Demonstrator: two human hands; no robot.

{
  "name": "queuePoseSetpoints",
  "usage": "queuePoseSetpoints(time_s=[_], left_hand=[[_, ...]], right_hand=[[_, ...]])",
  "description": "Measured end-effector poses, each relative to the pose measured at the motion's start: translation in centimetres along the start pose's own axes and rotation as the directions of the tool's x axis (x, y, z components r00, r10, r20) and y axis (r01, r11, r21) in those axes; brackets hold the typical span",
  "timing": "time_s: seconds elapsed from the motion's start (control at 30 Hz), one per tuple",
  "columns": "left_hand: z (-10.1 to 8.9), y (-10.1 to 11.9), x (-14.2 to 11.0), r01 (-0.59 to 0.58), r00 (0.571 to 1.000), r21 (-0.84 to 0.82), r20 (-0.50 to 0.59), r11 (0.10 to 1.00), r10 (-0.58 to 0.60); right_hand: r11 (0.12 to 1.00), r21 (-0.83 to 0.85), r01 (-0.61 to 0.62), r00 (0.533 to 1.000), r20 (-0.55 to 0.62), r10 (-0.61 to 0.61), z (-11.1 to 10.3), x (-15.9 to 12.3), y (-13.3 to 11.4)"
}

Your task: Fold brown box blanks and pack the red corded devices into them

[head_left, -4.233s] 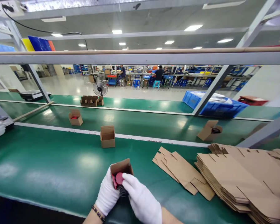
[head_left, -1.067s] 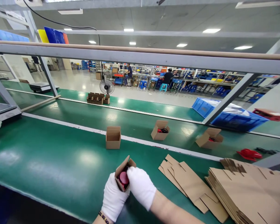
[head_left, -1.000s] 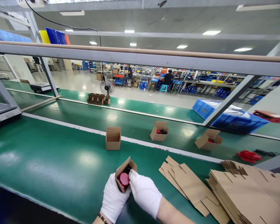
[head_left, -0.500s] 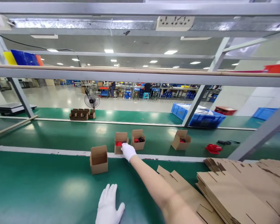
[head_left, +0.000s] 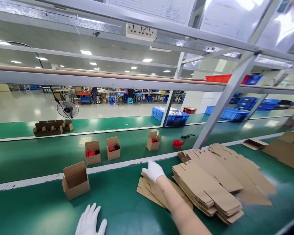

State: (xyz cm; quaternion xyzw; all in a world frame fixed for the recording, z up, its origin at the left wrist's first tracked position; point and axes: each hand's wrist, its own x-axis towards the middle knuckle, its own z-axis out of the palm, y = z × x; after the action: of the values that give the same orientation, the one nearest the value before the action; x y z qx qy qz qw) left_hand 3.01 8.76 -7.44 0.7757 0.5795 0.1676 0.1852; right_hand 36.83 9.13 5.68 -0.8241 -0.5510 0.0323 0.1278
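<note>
Two hands in white gloves show over the green table (head_left: 117, 209). Half a second ago the right hand (head_left: 153, 171) was at a small box with a red thing in it. Now that left filled box (head_left: 93, 159) stands by itself, far to the left of the big cardboard stack (head_left: 203, 189). The right hand has come over to the loose flat pieces (head_left: 149, 191), just left of the stack. Its fingers are bent, down at the far end of the pieces. I cannot tell if they pinch any of the cardboard. The left hand (head_left: 90, 222) is still let go and spread out, well left of the stack, and holds nothing.

The box with its lid up (head_left: 76, 189) is also well left of the stack, past the left hand. The middle filled box (head_left: 113, 151) and the right filled box (head_left: 153, 143) stand past the white strip (head_left: 127, 163), both farther away than the stack and to its left. A red thing (head_left: 178, 143) lies just past the stack's far end, with a black cord (head_left: 186, 136) near it.

The stack's far end comes close to the white strip. Its near end has stepped, uneven edges. The right arm reaches over the loose pieces, near the stack's left side. There is wide green room between the left hand and the loose pieces.
</note>
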Motion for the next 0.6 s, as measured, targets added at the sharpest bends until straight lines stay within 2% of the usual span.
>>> queuePoseSetpoints(time_s=[0.07,0.13,0.2,0.27,0.37,0.43,0.53,0.6], left_hand=[[-0.8,0.7,0.0,0.033,0.999,0.013,0.028,0.999,-0.033],[-1.6,1.2,0.0,0.061,0.997,0.009,0.038,0.998,-0.061],[-2.0,1.5,-0.3,0.084,0.996,-0.046,0.007,0.995,-0.084],[-2.0,2.0,-1.0,0.120,0.990,-0.170,-0.050,0.978,-0.130],[-1.2,4.5,-2.9,0.099,0.985,-0.449,-0.085,0.888,-0.153],[-0.4,7.5,-4.5,0.017,0.992,-0.639,-0.085,0.769,-0.092],[-0.2,11.9,-6.5,-0.084,0.996,-0.838,-0.087,0.540,0.019],[-1.3,13.3,-7.3,-0.103,0.991,-0.870,-0.130,0.482,-0.023]], right_hand=[[0.998,-0.020,-0.058,0.997,0.048,0.059,-0.6,-0.2,3.8],[0.998,-0.017,-0.064,0.993,0.096,0.066,-0.9,-0.4,5.7],[0.999,0.014,-0.040,0.990,0.135,0.037,-1.3,-0.5,6.4],[0.997,0.076,0.010,0.988,0.155,-0.022,-2.2,-0.3,6.1],[0.973,0.195,0.120,0.983,0.115,-0.145,-3.8,-1.1,4.0],[0.942,0.263,0.210,0.973,0.038,-0.228,-4.5,-3.5,1.2],[0.873,0.320,0.368,0.928,-0.074,-0.365,-4.0,-9.9,-4.2],[0.778,0.367,0.510,0.850,-0.072,-0.523,-2.7,-14.6,-7.1]])
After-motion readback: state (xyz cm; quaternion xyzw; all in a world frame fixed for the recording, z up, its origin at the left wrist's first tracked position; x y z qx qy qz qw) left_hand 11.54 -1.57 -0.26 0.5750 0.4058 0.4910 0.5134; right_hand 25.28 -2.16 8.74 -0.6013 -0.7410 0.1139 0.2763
